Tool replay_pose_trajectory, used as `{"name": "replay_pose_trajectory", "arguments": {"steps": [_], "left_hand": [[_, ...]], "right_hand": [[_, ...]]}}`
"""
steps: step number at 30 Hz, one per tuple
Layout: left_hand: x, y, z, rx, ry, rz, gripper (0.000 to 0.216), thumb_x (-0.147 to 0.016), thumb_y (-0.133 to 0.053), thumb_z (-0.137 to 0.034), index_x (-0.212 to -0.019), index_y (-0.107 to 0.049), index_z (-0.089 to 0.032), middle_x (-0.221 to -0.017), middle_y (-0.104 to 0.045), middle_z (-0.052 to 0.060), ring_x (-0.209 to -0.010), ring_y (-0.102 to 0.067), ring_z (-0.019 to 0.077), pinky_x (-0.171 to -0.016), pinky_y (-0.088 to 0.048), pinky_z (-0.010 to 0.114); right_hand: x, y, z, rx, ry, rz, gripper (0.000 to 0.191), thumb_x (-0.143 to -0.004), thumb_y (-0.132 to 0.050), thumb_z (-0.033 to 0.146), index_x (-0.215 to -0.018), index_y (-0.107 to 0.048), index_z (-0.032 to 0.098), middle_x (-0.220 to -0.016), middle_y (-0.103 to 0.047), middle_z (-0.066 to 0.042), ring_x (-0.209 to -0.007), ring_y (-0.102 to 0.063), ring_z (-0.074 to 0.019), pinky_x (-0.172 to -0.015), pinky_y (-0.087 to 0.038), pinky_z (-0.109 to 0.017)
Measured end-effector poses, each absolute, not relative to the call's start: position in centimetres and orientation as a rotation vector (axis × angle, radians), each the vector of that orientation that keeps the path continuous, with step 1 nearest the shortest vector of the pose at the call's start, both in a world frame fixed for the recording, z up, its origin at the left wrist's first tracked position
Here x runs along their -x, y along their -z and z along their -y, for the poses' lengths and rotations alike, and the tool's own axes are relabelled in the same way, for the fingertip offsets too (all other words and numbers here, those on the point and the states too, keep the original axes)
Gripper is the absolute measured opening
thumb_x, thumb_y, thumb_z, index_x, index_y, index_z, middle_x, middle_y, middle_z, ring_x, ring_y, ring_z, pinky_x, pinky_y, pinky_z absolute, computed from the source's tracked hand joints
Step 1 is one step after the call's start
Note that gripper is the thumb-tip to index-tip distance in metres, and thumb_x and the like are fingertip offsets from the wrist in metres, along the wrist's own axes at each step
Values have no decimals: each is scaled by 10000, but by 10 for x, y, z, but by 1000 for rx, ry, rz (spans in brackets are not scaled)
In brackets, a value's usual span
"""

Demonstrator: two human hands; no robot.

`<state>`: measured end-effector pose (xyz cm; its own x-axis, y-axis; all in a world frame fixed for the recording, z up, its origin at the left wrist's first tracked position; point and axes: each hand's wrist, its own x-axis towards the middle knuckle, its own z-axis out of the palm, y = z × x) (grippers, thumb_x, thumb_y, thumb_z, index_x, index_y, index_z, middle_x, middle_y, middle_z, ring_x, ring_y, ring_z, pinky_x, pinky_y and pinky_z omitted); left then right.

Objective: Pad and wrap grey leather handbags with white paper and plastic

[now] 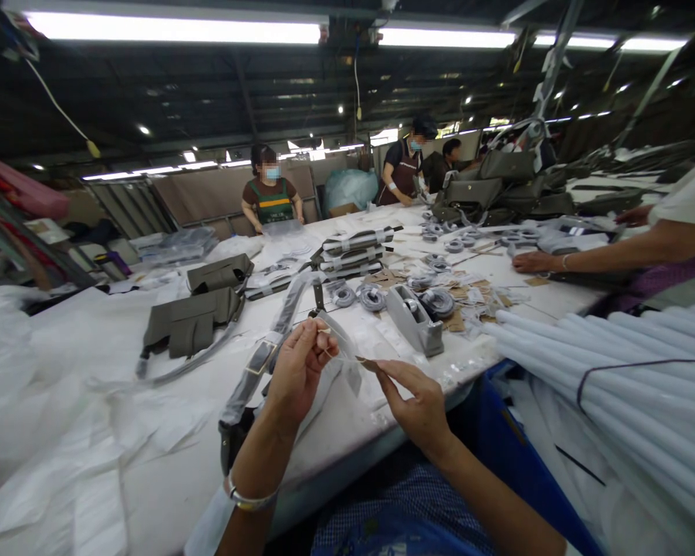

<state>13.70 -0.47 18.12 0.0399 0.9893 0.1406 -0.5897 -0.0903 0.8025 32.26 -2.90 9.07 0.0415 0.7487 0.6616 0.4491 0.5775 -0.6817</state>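
Note:
My left hand (301,369) is closed in a pinch on a thin pale string (326,331), above the table's front edge. My right hand (414,398) grips a small brown card tag (367,363) between thumb and fingers. The string appears to run from the left fingers toward the tag. Below and left of my hands lies a strap in clear wrapping with a rectangular buckle (260,357); its far part is hidden behind my left hand. Just beyond my right hand stands a grey tape dispenser (415,320).
Olive-grey bags (191,320) lie at left, with wrapped straps (356,253) stacked behind. Wrapped coils (372,296) and loose brown tags (480,292) spread around the dispenser. White rolls (625,371) jut in at right above a blue bin (506,432). A co-worker's arm (614,251) reaches in from the right.

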Motion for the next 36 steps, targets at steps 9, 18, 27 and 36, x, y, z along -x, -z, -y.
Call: {"name": "replay_pose_trajectory", "arguments": {"steps": [9,18,27,36], "left_hand": [[-161,-186,17,-939,-1406,-622,243,-835,-751,-391,-886,-665,-169,-748,-626,-13,-749,-647,117,-802,-552,252],[-140,-200,33,-968,-1467,-709,237,-839,-738,-396,-860,-671,-170,-707,-615,-4,-691,-630,120,-697,-536,216],[-64,-209,70,-1405,-1266,-1128,267,-852,-708,-436,-866,-762,-176,-777,-727,94,-735,-686,211,-717,-566,293],[9,-188,63,-1397,-1539,-1438,289,-782,-771,-439,-915,-761,-183,-870,-746,107,-812,-696,220,-615,-523,242]], "right_hand": [[-299,-108,33,747,-896,1597,834,-840,-708,472,-1543,-303,278,-1544,-425,-81,-1436,-375,-289,-1194,-300,-483],[-277,-117,31,733,-1312,1297,284,-852,-698,460,-994,-728,215,-900,-766,-60,-859,-723,-238,-819,-584,-397],[-287,-129,31,847,-1515,1601,314,-833,-693,508,-889,-752,205,-769,-755,-59,-558,-686,-185,-450,-505,-261],[-250,-134,14,897,-845,2161,204,-929,-581,363,-908,-757,262,-750,-748,-14,-677,-698,-206,-665,-512,-309]]}}
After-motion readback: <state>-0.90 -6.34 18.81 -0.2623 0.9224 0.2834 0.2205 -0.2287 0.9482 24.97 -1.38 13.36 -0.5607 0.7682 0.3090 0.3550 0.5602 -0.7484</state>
